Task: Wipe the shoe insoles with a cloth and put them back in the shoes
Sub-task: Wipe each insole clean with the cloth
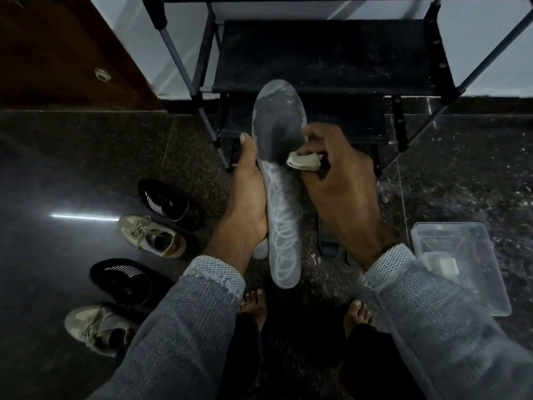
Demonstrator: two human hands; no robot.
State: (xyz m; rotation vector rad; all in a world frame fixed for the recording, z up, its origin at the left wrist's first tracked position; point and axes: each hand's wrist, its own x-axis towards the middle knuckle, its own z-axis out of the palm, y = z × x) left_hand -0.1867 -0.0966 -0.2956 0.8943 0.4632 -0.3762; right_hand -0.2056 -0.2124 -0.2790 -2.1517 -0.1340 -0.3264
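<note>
From my remote seat I see the grey insole held above the dark stone floor, its long axis running near to far, the rounded toe end pointing away toward the black shoe rack and the heel end near, just above the bare feet. The upper face is turned toward the camera: the far half is a dark, smudged grey with pale patches at the toe, and the near half carries a looping white line pattern.

The left hand grips the insole along its left edge, thumb lying up the side and fingers curled behind it. The right hand pinches a small, bunched, cream-coloured cloth and presses it onto the insole's right side about midway along. The right wrist hides part of a second dark insole lying on the floor beneath it.

To the left, four shoes sit in a staggered line on the floor: a black shoe, a tan sneaker, another black shoe and a second tan sneaker. To the right lies a clear plastic tray. Grey knit sleeves cover both forearms.
</note>
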